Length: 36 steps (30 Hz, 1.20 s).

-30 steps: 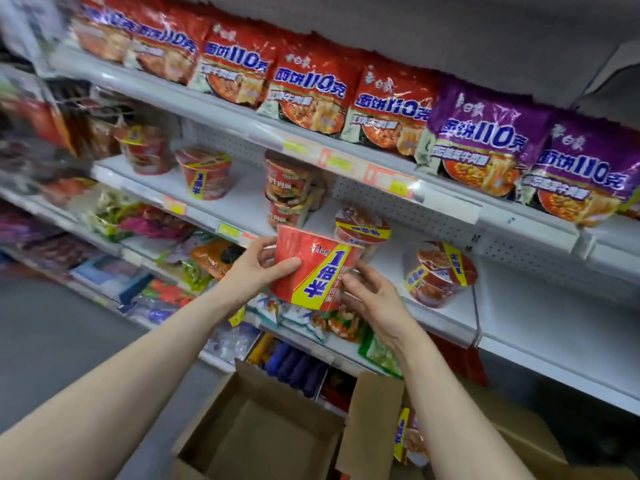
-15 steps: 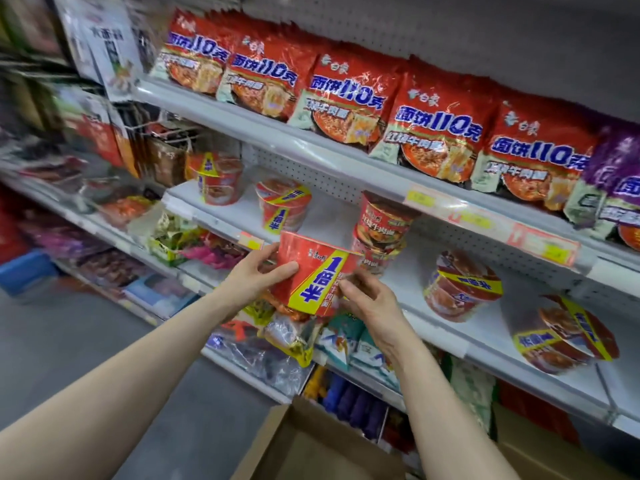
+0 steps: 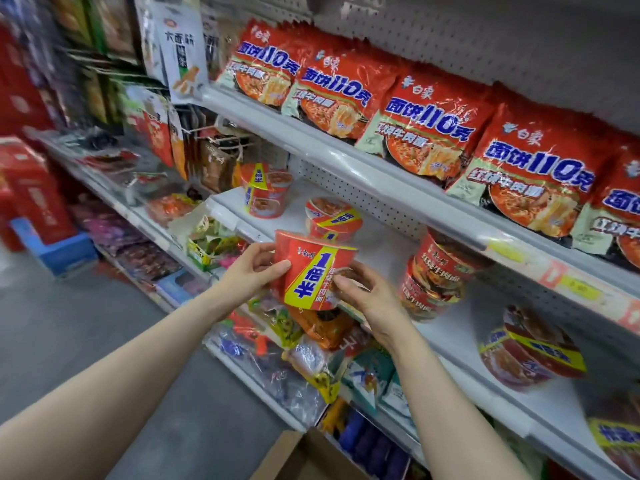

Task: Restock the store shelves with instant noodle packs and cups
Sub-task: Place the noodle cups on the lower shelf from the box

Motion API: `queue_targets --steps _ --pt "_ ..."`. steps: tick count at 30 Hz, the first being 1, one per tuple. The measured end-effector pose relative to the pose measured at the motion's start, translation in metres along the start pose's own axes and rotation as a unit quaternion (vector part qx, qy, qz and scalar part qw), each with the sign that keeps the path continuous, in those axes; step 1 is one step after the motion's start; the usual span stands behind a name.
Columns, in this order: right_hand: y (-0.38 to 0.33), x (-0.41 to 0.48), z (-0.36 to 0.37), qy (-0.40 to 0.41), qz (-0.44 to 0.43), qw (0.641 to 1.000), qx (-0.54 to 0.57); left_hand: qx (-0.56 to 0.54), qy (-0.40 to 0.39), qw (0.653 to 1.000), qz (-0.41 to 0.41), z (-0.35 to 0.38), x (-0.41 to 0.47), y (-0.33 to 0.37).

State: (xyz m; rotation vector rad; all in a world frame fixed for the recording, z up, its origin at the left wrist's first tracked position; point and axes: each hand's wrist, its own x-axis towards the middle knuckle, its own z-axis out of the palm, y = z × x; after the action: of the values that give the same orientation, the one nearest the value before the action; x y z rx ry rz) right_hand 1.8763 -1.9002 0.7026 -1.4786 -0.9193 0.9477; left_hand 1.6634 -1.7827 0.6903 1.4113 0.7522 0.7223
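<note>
A red noodle cup (image 3: pixel 313 271) with a yellow band is held upright between both hands, just in front of the middle shelf (image 3: pixel 388 244). My left hand (image 3: pixel 251 270) grips its left side; my right hand (image 3: pixel 363 292) grips its lower right side. On the white shelf behind stand other red cups: one at the far left (image 3: pixel 265 190), one right behind the held cup (image 3: pixel 330 216), a stack of two (image 3: pixel 436 275), and a tilted one to the right (image 3: pixel 530 348). Red noodle packs (image 3: pixel 426 123) line the top shelf.
A lower shelf (image 3: pixel 277 386) under my hands holds mixed snack bags. An open cardboard box (image 3: pixel 308 459) sits on the floor at the bottom. Hanging bags (image 3: pixel 180 57) and more shelving fill the left. Grey floor lies at lower left.
My view has swung left along the shelf. The cup stays held in both hands in front of the middle shelf, close to the cup behind it.
</note>
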Motion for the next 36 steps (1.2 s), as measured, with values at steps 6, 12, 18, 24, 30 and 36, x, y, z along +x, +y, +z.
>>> queue_targets --steps 6,12,18,24,30,36 --pt "-0.003 0.052 0.048 -0.010 0.013 1.000 -0.013 -0.005 -0.020 1.000 0.003 -0.063 0.042 -0.006" --pt "0.003 0.104 0.127 0.039 0.044 0.998 -0.030 0.011 -0.074 0.997 -0.017 -0.152 0.090 -0.011" --pt "-0.002 0.140 0.208 0.109 0.035 0.993 -0.032 0.036 -0.111 0.993 -0.009 -0.236 0.135 -0.006" --pt "0.004 0.161 0.250 0.155 0.033 0.987 -0.020 0.058 -0.145 0.988 0.016 -0.272 0.170 -0.016" --pt "0.008 0.171 0.267 0.181 0.026 0.982 -0.036 0.076 -0.176 0.981 0.017 -0.282 0.190 -0.026" --pt "0.013 0.176 0.277 0.204 0.016 0.978 -0.038 0.061 -0.192 0.979 0.016 -0.286 0.203 -0.036"
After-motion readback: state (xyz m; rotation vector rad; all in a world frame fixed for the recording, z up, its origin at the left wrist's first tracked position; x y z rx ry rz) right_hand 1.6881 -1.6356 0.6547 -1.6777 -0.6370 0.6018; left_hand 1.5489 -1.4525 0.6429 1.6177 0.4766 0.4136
